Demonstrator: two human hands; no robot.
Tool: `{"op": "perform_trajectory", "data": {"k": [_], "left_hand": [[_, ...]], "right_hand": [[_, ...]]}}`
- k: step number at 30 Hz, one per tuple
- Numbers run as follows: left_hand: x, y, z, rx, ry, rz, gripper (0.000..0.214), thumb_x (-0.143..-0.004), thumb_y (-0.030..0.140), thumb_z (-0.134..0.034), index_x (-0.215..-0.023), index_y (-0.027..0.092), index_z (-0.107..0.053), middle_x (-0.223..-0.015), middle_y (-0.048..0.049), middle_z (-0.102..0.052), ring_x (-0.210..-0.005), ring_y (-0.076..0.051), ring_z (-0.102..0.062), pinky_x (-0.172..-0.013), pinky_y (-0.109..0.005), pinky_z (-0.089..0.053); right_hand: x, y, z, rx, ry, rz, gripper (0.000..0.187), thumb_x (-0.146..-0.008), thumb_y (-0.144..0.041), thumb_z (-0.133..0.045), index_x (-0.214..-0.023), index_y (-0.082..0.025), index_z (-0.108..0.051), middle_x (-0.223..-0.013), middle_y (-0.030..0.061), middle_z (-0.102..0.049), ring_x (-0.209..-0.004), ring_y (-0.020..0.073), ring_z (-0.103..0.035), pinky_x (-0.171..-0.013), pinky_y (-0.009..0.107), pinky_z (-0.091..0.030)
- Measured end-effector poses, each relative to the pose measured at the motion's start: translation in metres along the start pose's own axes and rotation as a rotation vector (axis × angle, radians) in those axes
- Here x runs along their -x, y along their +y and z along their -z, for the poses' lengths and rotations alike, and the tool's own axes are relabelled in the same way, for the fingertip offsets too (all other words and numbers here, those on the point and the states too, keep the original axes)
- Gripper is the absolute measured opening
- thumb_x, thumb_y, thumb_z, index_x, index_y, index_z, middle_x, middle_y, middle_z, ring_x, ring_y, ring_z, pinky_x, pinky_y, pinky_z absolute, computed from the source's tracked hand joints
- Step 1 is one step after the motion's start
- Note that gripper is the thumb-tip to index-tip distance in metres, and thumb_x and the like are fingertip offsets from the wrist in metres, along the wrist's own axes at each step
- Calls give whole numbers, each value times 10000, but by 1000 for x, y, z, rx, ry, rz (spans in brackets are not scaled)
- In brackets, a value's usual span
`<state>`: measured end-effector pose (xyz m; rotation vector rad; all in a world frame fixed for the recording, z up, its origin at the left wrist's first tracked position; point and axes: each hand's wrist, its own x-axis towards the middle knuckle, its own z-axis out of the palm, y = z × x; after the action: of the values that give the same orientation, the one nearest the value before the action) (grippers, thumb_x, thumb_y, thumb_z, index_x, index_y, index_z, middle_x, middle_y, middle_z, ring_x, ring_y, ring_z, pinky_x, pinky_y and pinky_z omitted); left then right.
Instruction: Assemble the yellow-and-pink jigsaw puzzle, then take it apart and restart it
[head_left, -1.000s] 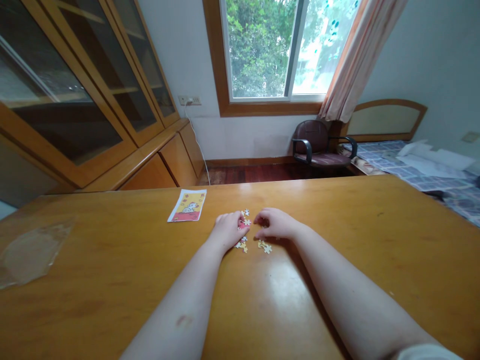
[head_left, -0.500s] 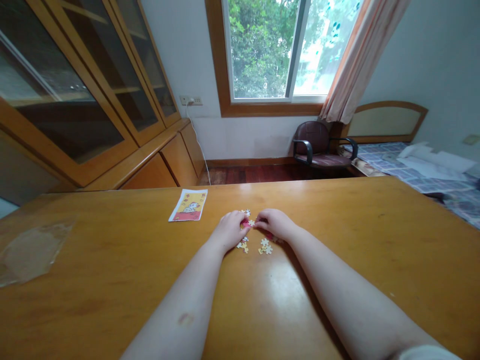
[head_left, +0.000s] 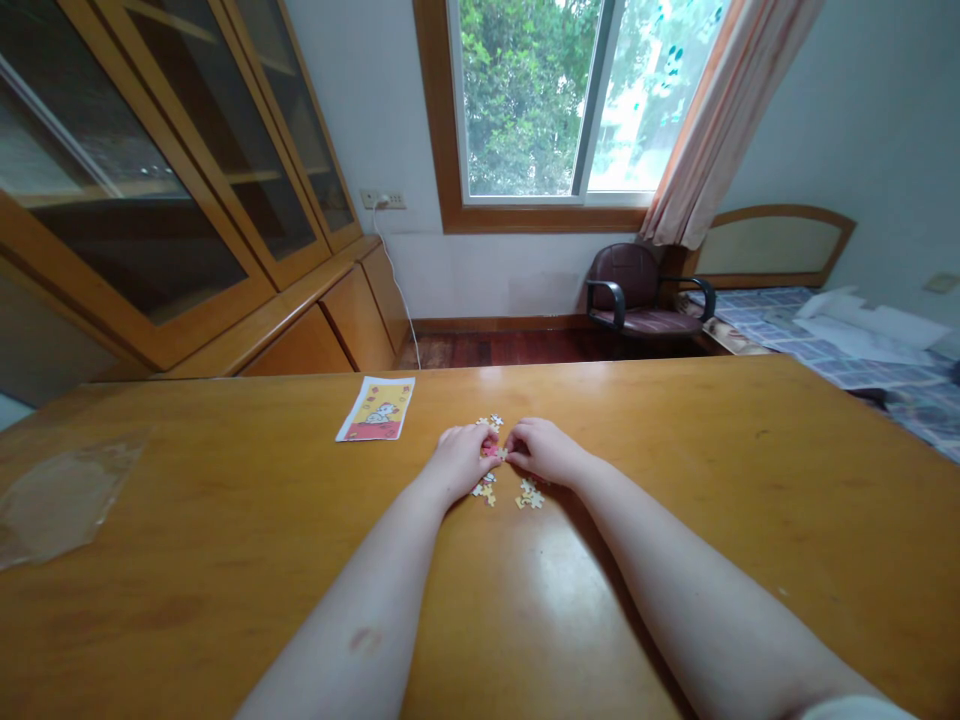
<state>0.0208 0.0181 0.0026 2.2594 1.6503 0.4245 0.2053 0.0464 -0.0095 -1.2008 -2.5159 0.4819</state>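
Right hand (head_left: 544, 447) pinching pale piece (head_left: 502, 455) | left hand (head_left: 460, 460) holding pink piece (head_left: 490, 451) | glossy wooden table (head_left: 690, 440) | chair (head_left: 628, 280) near window (head_left: 525, 100)

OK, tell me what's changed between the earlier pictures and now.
The right hand has moved slightly left, toward the left hand, and its thumb and fingers, parted earlier, have closed in at a pale puzzle piece between the hands; whether it grips the piece is too small to tell. The left hand, the picture card and the plastic sheet stayed roughly put.
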Motion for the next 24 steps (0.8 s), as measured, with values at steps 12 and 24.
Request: {"op": "perform_trajectory", "data": {"k": [12, 24], "left_hand": [[-2, -1, -1, 52, 1, -69, 189, -773, 248, -695, -956, 222, -656, -857, -11, -677, -846, -196, -622, -809, -308, -454], [-2, -7, -4, 11, 41, -115, 78, -799, 287, -661, -781, 211, -663, -854, -30, -669, -850, -196, -597, -782, -302, -452]], "right_hand": [[1, 0, 3, -2, 10, 38, 124, -837, -291, -662, -864, -175, -695, -882, 70, -662, -847, 180, -594, -805, 291, -428], [1, 0, 0, -76, 58, 5, 27, -778, -178, -656, -757, -181, -639, -778, 28, -655, -774, 157, -571, -745, 259, -408]]}}
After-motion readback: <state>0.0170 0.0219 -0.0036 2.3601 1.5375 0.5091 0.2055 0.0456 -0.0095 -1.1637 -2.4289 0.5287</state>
